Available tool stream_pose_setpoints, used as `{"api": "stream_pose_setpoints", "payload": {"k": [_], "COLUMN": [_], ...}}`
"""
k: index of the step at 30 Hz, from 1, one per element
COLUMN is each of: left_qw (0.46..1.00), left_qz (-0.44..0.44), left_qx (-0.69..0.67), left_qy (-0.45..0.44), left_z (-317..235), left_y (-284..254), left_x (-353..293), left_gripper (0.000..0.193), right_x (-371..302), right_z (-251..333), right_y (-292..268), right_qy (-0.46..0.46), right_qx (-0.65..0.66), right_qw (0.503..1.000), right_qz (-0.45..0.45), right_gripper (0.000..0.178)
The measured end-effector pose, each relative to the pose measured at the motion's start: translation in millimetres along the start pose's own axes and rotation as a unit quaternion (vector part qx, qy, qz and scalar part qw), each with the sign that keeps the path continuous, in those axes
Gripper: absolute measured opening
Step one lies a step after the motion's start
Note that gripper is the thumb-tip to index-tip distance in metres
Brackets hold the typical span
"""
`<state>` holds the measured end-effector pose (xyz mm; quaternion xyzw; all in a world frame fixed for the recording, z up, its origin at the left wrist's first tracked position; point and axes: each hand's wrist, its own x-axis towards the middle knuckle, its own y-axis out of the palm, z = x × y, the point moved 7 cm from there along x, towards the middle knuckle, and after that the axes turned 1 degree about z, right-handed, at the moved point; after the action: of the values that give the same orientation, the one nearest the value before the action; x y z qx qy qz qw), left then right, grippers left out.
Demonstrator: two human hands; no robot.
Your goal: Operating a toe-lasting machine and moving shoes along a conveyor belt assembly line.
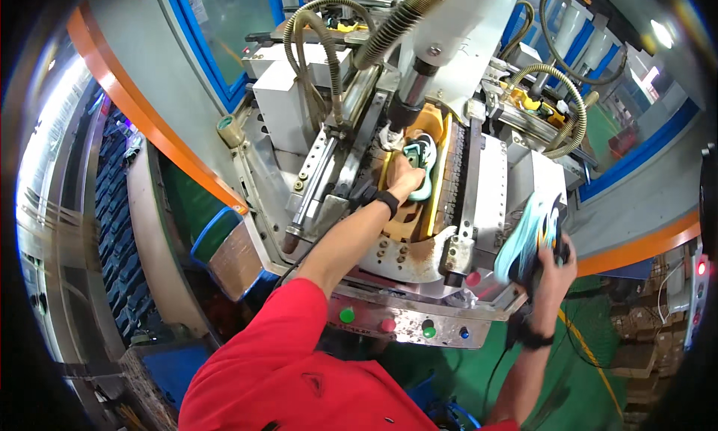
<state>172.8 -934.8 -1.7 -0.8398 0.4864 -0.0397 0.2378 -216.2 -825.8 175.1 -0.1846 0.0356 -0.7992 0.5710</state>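
Inside the press, a mint-green and dark sneaker (pixel 428 159) lies between yellow side pads (pixel 444 162). My left hand (pixel 404 178) reaches in and grips this shoe at its near left side, the fingertips partly hidden by the hand itself. Above the shoe stands a dark cylindrical ram (pixel 410 102), just off its far end. Out to the right of the machine, my right hand (pixel 555 272) is closed round a second sneaker (pixel 526 236), light teal with black and a touch of orange. It is tilted upright and slightly blurred.
Along the machine's front runs a panel (pixel 407 334) with green, red and blue buttons. Ribbed hoses (pixel 393 23) arch over the press. An orange rim (pixel 149 124) curves past on both sides. At left are a conveyor (pixel 123 236) and a blue-edged bin (pixel 238 260).
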Motion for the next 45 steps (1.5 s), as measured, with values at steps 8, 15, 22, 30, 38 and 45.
{"api": "stream_pose_setpoints", "payload": {"k": [8, 15, 22, 30, 38, 45], "left_qw": [0.800, 0.865, 0.846, 0.811, 0.806, 0.790], "left_qz": [0.248, 0.083, -0.155, -0.246, -0.254, -0.288], "left_qx": [-0.508, -0.479, -0.499, -0.506, -0.505, -0.510], "left_qy": [-0.202, -0.124, -0.105, -0.160, -0.177, -0.181], "left_z": [-11.5, 52.6, 107.9, 102.0, 92.0, 116.7], "left_y": [-124.0, -278.5, -325.2, -283.5, -241.6, -246.9], "left_x": [-201.1, -333.2, -432.3, -486.2, -518.2, -580.0], "left_gripper": [0.029, 0.065, 0.044, 0.032, 0.033, 0.035], "right_x": [103.6, 72.4, 32.4, -278.7, -349.2, -362.7], "right_z": [43.6, -46.8, -29.3, 24.3, -116.4, -110.5], "right_y": [221.7, 378.8, 372.8, 246.1, 298.9, 306.3], "right_qy": [0.056, -0.071, -0.157, -0.330, -0.301, -0.271], "right_qx": [-0.254, -0.397, -0.361, 0.007, -0.097, -0.036], "right_qw": [0.915, 0.883, 0.889, 0.849, 0.806, 0.783], "right_qz": [0.310, 0.241, 0.236, 0.412, 0.501, 0.559], "right_gripper": [0.038, 0.041, 0.050, 0.017, 0.024, 0.031]}}
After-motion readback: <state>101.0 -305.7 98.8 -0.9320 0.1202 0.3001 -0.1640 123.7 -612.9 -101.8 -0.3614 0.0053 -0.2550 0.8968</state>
